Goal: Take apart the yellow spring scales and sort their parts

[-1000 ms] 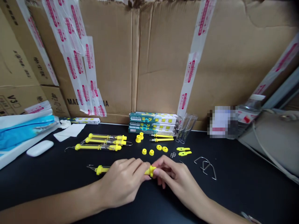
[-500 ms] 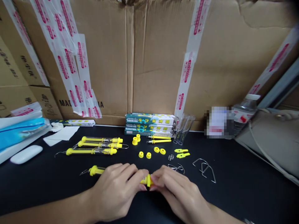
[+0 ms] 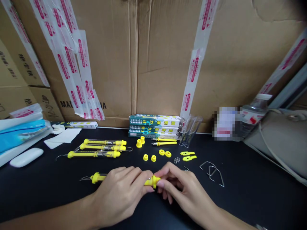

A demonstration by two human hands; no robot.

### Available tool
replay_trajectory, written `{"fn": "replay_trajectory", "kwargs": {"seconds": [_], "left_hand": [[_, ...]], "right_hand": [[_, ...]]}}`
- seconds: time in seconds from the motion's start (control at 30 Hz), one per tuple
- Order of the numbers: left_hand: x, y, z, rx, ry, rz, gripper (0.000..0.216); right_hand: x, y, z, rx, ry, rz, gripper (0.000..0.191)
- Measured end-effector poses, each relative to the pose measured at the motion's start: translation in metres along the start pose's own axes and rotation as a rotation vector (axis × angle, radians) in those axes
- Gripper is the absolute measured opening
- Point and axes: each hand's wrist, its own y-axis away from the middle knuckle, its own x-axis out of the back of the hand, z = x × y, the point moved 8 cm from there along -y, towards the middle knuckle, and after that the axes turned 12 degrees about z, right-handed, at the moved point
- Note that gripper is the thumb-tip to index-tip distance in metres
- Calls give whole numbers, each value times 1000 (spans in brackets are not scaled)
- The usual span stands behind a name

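Observation:
My left hand (image 3: 122, 191) is closed round the clear barrel of a yellow spring scale (image 3: 97, 177) that lies across the black table (image 3: 240, 198). Its hooked left end sticks out past my knuckles. My right hand (image 3: 178, 188) pinches the yellow cap (image 3: 153, 181) at the scale's right end between thumb and fingers. Three finished spring scales (image 3: 100, 148) lie in a row behind my left hand. Loose yellow caps (image 3: 155, 155) and wire hooks (image 3: 212, 171) lie just beyond my right hand.
Stacked teal-and-white boxes (image 3: 153, 126) and clear tubes (image 3: 190, 129) stand at the back against a taped cardboard wall. A white oval object (image 3: 26, 156), paper and a blue packet lie at the left. A plastic bottle (image 3: 255, 113) and a grey bag (image 3: 280, 140) sit at the right.
Both hands stay on the same scale. They dipped toward me and came back a little; the cap end now sits slightly farther right. The view has shifted a bit.

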Motion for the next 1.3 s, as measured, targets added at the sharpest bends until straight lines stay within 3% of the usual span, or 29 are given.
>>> {"fn": "replay_trajectory", "kwargs": {"seconds": [0.13, 0.37, 0.63, 0.73, 0.8, 1.0, 1.1, 1.3], "left_hand": [[-3, 1, -1, 25, 38, -33, 23], [-5, 1, -5, 101, 150, -99, 23], [3, 0, -4, 108, 261, -62, 18], [3, 0, -4, 105, 240, -53, 19], [2, 0, -6, 121, 222, -47, 19], [1, 0, -10, 147, 222, -35, 17], [-2, 1, -12, 166, 246, -60, 16], [-7, 5, -18, 263, 277, -87, 17]], "right_hand": [[4, 2, 0, 32, 62, 56, 23], [4, 10, -23, 361, 248, 89, 14], [0, 28, -41, 699, 373, 63, 29], [-3, 27, -39, 638, 370, 19, 30], [-3, 24, -38, 581, 330, 19, 20], [6, 14, -37, 511, 490, 159, 17], [4, 12, -32, 493, 527, 130, 25], [2, 14, -22, 410, 424, 96, 9]]}}
